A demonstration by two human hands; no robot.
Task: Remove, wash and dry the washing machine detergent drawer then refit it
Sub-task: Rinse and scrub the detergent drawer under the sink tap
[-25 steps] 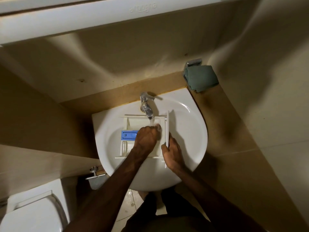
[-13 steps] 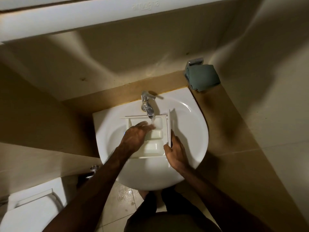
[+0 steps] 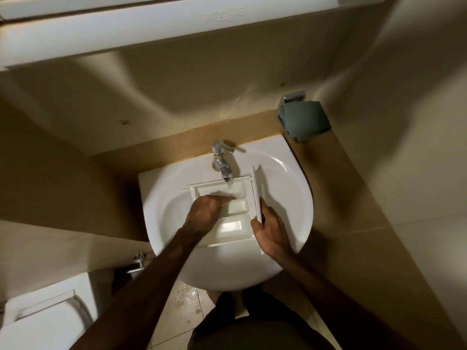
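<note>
The only writing is a raised word on the white ledge (image 3: 151, 26) along the top edge, toward its right side, seen upside down and blurred, so its letters cannot be read with any certainty.

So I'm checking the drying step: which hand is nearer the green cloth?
Right. The right hand grips the drawer front, below the green cloth; the left hand is farther left.
</note>
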